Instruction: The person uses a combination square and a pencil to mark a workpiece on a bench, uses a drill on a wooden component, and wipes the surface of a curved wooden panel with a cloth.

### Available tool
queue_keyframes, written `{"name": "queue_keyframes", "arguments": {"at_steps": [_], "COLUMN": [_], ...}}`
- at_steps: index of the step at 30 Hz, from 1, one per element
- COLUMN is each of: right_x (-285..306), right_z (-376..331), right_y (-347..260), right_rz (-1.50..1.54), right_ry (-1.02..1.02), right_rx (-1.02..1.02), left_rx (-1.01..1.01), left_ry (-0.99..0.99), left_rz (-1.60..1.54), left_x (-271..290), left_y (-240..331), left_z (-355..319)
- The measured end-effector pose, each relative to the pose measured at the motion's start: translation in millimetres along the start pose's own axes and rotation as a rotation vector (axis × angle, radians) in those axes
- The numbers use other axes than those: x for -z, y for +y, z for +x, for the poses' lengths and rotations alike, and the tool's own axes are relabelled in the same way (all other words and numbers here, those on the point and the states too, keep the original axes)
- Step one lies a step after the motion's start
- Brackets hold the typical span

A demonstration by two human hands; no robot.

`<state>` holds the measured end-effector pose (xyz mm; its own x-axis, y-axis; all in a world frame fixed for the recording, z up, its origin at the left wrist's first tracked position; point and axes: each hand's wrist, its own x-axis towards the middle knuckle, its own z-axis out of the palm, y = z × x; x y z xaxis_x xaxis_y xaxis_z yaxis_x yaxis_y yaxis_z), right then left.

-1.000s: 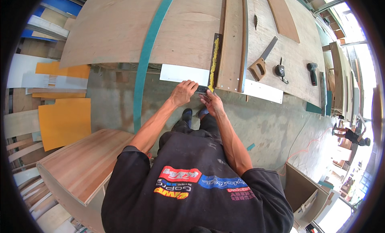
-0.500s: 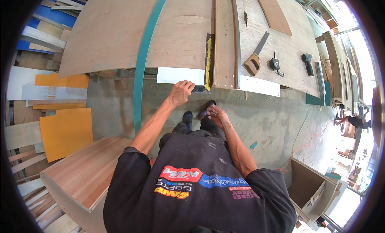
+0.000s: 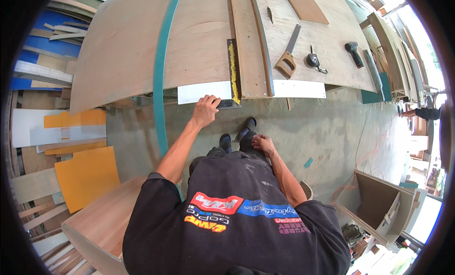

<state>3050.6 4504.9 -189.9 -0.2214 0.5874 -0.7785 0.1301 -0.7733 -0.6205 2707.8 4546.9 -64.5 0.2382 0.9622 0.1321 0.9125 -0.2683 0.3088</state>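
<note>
Left hand (image 3: 204, 111) has its grip round the square (image 3: 232, 69) at the near edge of the desk (image 3: 118, 47). Right hand (image 3: 263, 144) sits back from the desk, can't tell if it's open.

A black, colourfully printed T-shirt (image 3: 239, 213) is worn with dark trousers (image 3: 247, 144) and shoes (image 3: 225, 143).

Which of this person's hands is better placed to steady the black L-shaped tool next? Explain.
Probably the left hand: it holds the black L-shaped tool, while the right hand is away from it, beside the trouser leg.
</note>
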Motion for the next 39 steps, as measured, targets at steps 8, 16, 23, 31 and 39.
{"name": "queue_keyframes", "arguments": {"at_steps": [8, 16, 23, 31, 39], "right_x": [13.0, 16.4, 12.7, -11.5, -95.5], "right_z": [-10.9, -5.4, -9.5, -36.6, -54.8], "right_y": [12.3, 19.0, 17.6, -18.6, -162.1], "right_rz": [0.059, 0.036, 0.033, 0.055, 0.150], "right_ry": [0.041, 0.044, 0.055, -0.075, -0.394], "right_rx": [0.003, 0.018, 0.018, 0.061, 0.299], "left_rx": [0.028, -0.003, 0.008, 0.024, 0.116], "left_ry": [-0.024, 0.072, 0.012, 0.085, 0.178], "left_rz": [-0.090, -0.078, -0.095, -0.109, -0.063], "left_x": [31.0, 2.4, -3.9, 19.6, 66.0], "left_y": [4.2, -8.9, 4.1, 25.4, 61.9], "left_z": [3.8, -12.5, -2.9, -25.8, -57.3]}}
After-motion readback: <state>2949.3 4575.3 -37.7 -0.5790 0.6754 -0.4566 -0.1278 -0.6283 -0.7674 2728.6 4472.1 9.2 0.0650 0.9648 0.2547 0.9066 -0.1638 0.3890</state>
